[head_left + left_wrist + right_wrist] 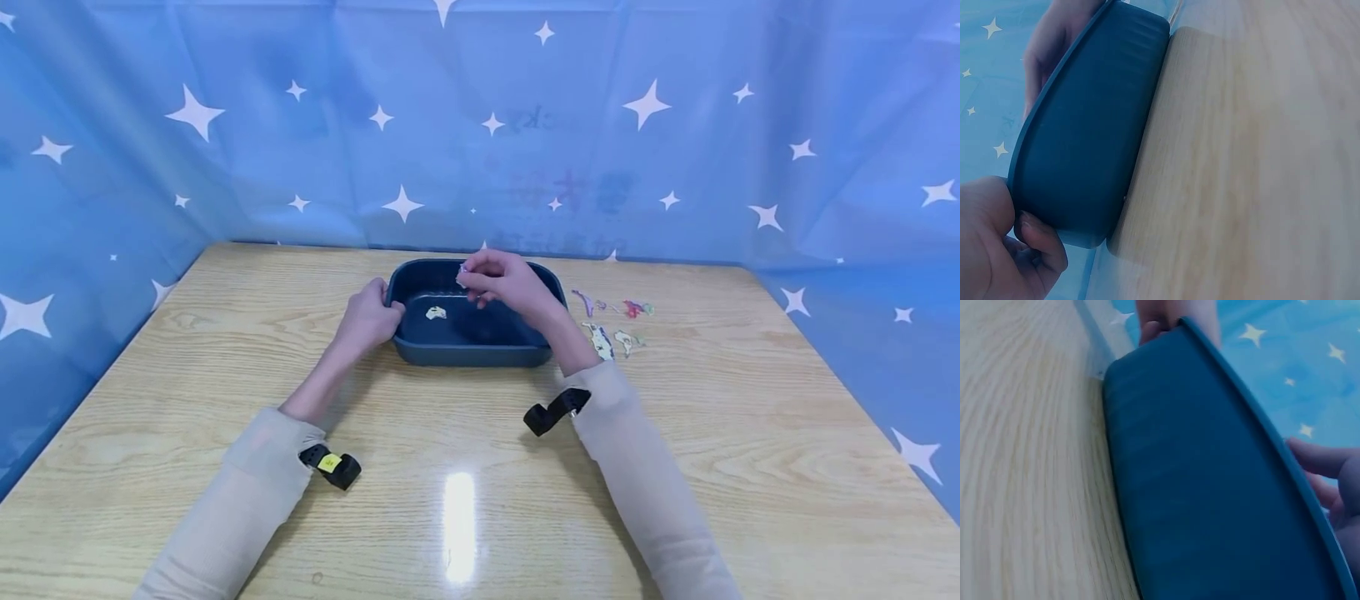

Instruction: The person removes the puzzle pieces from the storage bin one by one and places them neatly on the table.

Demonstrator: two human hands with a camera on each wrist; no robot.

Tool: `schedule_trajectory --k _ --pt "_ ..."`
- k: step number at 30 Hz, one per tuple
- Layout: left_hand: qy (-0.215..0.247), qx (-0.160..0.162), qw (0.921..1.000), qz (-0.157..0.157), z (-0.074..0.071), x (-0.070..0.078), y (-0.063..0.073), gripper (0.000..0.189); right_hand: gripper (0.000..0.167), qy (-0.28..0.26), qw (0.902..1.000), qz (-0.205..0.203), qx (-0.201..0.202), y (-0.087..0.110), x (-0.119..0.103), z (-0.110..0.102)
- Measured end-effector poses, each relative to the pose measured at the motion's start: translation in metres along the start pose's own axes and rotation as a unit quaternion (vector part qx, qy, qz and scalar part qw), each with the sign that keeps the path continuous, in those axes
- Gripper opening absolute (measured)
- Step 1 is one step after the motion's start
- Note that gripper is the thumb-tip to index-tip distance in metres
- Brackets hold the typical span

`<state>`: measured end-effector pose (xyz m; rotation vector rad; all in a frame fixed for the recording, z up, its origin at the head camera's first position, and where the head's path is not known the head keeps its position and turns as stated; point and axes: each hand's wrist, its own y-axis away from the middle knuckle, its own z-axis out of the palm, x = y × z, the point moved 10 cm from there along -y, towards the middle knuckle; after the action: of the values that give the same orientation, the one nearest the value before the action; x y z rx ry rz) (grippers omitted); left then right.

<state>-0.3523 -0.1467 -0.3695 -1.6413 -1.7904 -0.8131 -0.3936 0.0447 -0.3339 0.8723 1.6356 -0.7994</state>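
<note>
A dark blue rectangular basin [472, 357] stands on the wooden table. My left hand [369, 317] grips its left end, the thumb over the rim; in the left wrist view the left hand [997, 244] has its fingers curled against the basin's outer side. Over the basin, my right hand [510, 285] pinches a small pale, purplish flat piece [461, 276] between thumb and fingertips. One cream-coloured flat piece [436, 312] lies on the basin's floor. In the right wrist view the basin's wall hides part of the right hand [1335, 481].
Right of the basin lie several small flat pieces: a purple one [585, 302], a red one [633, 308], and cream ones [602, 340] partly beside my right forearm. A blue curtain [450, 150] with white stars hangs behind the table [390, 500].
</note>
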Motion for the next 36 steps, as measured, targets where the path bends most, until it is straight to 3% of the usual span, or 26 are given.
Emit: schedule_trajectory --k 5,15,28,36 --pt "-0.001 -0.001 1.0 -0.004 -0.001 -0.003 -0.001 0.008 0.019 -0.031 0.9991 0.03 0.004 0.01 0.002 -0.015" --pt "-0.004 0.001 1.0 0.001 -0.002 0.0 -0.001 0.009 0.021 -0.04 0.9983 0.028 0.032 0.033 -0.004 -0.052" --pt "0.0 -0.001 1.0 0.001 -0.001 0.0 0.0 0.009 0.016 -0.038 0.9967 0.038 0.061 0.072 0.008 -0.112" --pt "0.001 -0.001 1.0 0.0 0.001 -0.001 -0.001 0.009 0.032 0.057 0.9883 0.071 0.123 0.104 0.018 -0.157"
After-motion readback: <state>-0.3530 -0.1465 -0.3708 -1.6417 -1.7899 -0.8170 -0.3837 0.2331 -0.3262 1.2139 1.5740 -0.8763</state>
